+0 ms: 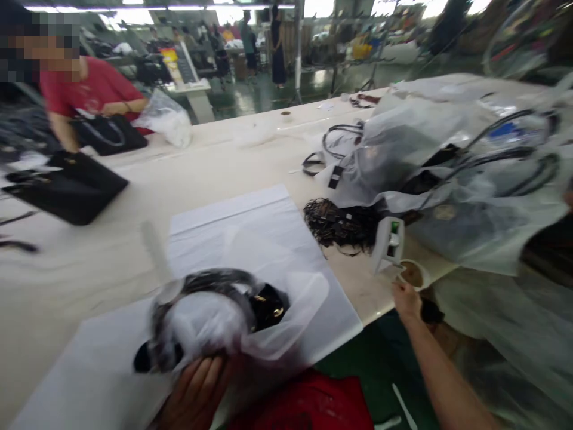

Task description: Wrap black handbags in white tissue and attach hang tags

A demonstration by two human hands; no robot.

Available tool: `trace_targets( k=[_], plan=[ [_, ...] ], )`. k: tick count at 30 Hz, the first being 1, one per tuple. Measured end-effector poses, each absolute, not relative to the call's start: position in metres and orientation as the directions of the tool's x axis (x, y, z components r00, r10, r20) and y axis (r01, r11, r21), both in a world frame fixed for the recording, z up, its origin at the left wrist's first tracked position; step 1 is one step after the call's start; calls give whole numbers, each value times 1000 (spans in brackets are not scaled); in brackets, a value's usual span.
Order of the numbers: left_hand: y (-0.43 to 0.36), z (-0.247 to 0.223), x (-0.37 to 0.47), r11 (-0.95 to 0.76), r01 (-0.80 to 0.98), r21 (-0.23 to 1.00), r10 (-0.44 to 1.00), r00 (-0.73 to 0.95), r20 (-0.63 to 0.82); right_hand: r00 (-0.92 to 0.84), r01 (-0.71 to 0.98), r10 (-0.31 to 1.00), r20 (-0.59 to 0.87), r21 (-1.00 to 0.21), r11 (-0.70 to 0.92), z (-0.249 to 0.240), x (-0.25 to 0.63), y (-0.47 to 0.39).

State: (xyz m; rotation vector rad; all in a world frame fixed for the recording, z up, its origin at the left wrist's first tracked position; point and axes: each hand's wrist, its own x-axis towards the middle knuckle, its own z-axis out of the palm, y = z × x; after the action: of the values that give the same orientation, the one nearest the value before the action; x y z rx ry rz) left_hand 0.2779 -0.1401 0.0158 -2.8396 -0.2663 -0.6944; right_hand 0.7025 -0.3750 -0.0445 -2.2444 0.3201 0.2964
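A black bag (267, 306) with gold hardware and wrapped handles (219, 279) lies in a translucent white wrapper (304, 298), on white sheets (237, 224) at the table's near edge. My left hand (197, 388) has its fingers curled over the near side of the wrapped bag, gripping the wrapper. Out to the right, my right hand (407, 298) is closed at the near edge of a tape dispenser (387, 245), its fingertips pinched at the tape end beside a tape roll (412, 275). White stuffing shows between the handles.
Dark tassels or straps (342, 224) lie behind the dispenser. Wrapped bags with black handles (394, 149) are heaped at the right. A person in red (96, 89) handles a black bag (110, 134) at the far left, with another black bag (74, 185) nearer on the table (215, 161).
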Motion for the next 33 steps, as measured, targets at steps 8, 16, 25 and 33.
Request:
trace_targets(
  k=[8, 16, 25, 33],
  plan=[
    [-143, 25, 281, -944, 168, -283, 48, 921, 387, 448, -99, 694, -564, -802, -588, 25, 557, -343],
    [-144, 15, 270, -971, 89, -222, -17, 901, 434, 554, -134, 776, -302, -952, -275, 50, 396, -227],
    [-141, 39, 274, -982, 36, -186, -60, 872, 485, 738, -91, 600, -308, -927, -363, 25, 387, -210],
    [-131, 30, 280, -945, 97, -313, -74, 867, 493, 879, 128, 448, -162, -825, -550, 15, 378, -208]
  ],
)
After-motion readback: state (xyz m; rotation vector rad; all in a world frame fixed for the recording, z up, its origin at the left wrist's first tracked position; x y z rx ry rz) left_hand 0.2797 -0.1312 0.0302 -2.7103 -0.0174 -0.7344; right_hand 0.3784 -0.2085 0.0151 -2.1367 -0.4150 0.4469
